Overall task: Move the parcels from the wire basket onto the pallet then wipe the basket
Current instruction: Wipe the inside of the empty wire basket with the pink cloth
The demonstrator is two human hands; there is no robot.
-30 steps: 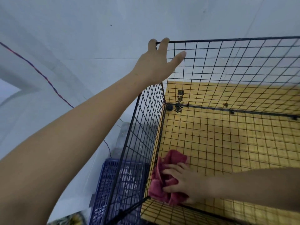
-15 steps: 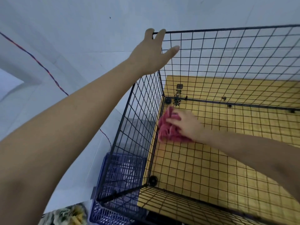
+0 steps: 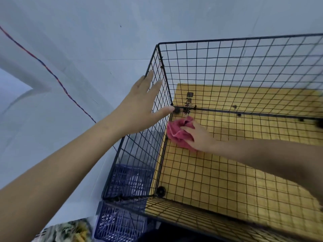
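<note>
The black wire basket (image 3: 244, 38) stands open-topped on a yellow slatted board (image 3: 227, 180), its far and left mesh walls meeting at a sharp upright corner. The right hand (image 3: 199, 137) reaches in over the near side and is down on the basket floor, fingers curled over a bunched pink cloth (image 3: 176, 132) that lies tight in against the foot of the left wall, just short of the far corner. The rest of the floor stretches open towards the right and the near edge. Outside, the left hand (image 3: 139, 109) is spread flat with straight fingers on the outer face of the left wall, holding nothing; its thumb tip lies by the round black corner connector (image 3: 176, 110). Below the near-left corner sits a blue plastic pallet (image 3: 118, 222).
</note>
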